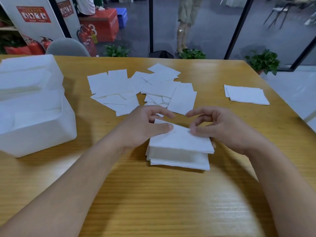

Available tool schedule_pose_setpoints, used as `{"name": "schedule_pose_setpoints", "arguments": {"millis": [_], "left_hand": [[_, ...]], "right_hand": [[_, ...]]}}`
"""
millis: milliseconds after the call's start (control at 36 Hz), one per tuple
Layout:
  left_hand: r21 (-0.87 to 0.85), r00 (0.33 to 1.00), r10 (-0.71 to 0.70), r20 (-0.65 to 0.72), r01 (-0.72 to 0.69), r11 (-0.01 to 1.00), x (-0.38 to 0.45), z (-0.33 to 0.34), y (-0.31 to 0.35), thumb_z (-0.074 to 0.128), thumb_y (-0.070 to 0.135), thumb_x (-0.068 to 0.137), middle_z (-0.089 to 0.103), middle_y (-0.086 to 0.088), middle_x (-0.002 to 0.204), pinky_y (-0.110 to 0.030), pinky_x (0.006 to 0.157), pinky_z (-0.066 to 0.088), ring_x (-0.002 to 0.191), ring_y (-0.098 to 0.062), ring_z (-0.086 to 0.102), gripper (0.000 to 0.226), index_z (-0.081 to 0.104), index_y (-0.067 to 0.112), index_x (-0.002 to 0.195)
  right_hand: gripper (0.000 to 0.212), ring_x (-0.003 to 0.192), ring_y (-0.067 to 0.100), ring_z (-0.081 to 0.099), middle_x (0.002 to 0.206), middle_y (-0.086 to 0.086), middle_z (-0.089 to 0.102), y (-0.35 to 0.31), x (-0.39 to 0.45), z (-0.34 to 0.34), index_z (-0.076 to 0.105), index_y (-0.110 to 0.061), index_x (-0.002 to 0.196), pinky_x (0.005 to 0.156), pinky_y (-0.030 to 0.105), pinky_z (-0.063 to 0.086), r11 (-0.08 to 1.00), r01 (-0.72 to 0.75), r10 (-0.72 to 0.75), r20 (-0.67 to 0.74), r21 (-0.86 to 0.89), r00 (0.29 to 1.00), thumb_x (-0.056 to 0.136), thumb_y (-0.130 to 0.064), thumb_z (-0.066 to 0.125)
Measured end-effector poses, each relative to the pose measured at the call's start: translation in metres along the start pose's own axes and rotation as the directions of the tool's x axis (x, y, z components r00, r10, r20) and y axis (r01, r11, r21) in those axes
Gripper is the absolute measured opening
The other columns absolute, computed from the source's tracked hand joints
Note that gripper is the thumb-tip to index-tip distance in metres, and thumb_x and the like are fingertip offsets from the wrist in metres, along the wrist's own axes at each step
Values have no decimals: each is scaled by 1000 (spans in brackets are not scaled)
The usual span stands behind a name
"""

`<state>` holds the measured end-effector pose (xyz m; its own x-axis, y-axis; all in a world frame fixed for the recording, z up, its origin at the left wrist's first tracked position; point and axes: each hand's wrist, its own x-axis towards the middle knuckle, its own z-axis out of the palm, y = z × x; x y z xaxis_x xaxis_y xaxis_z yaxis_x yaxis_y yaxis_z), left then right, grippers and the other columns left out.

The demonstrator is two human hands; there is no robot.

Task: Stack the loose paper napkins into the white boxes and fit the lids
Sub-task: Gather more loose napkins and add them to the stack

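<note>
Napkin stack (179, 147) sits on the wooden surface (153, 202), centre of view, edges slightly uneven. Left hand (145, 127) rests at the stack's left far corner, thumb pressed flat on the top napkin, fingers curled behind the far edge, gripping the top sheets. Right hand (220, 127) is at the stack's right far corner, thumb tip touching the top napkin, index finger arched above it and apart from the paper; hand half curled, pinch not clearly closed, cannot tell if it grips. Loose napkins (136, 89) lie scattered and overlapping beyond the stack, spread flat on the surface. A small separate pile of napkins (246, 94) lies well to the right of the stack, farther back. White boxes (32, 106) stand well left of the stack, two visible, one behind the other, both blurred; contents unclear. Both forearms bare, reaching in from the near edge.
</note>
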<state>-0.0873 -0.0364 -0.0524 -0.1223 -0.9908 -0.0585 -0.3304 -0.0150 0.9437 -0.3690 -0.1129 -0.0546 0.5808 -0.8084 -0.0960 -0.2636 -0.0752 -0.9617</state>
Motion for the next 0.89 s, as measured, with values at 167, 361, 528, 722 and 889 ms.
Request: {"name": "schedule_pose_setpoints", "arguments": {"millis": [167, 361, 528, 722, 889], "left_hand": [[466, 999, 35, -35, -14, 885, -2, 6, -9, 88, 60, 82, 71, 23, 106, -23, 79, 45, 97, 10, 62, 30, 74, 54, 108], [461, 988, 139, -67, -92, 882, 2, 5, -13, 79, 65, 84, 69, 23, 106, -28, 78, 50, 102, 3, 65, 18, 78, 49, 92], [478, 988, 135, -70, -86, 874, 5, 10, -18, 79, 52, 95, 69, 25, 102, -19, 80, 45, 102, 8, 64, 7, 79, 45, 94], [460, 982, 149, -117, -79, 884, 7, 14, -22, 74, 49, 101, 70, 29, 102, -8, 75, 45, 100, 9, 65, 12, 77, 43, 110], [397, 975, 146, -168, -69, 915, 7, 16, -18, 58, 45, 112, 73, 24, 102, -9, 76, 45, 98, 6, 66, 31, 64, 44, 142]], "right_hand": [[41, 59, 10, 50, 104, -11, 74, 6, 1, 1, 77, -42, 114, 55, 28, 44, 920, 28, -52, -51, -392, 997, 80, -31, 98], [15, 65, 7, 56, 98, -15, 72, 17, 13, 3, 80, -42, 105, 59, 15, 45, 869, 83, -227, -244, -488, 943, 92, -45, 86], [17, 80, -7, 58, 106, -14, 64, 22, 39, 13, 80, -30, 114, 69, 12, 37, 760, 8, -271, -307, -650, 912, 98, -34, 82], [7, 80, 2, 58, 96, -13, 63, 26, 48, 16, 76, -26, 94, 65, 15, 37, 698, -14, -301, -311, -716, 902, 101, -24, 78], [14, 76, 6, 59, 89, -14, 65, 16, 39, 17, 71, -30, 90, 63, 12, 43, 767, 40, -283, -281, -640, 917, 103, -27, 74]]}}
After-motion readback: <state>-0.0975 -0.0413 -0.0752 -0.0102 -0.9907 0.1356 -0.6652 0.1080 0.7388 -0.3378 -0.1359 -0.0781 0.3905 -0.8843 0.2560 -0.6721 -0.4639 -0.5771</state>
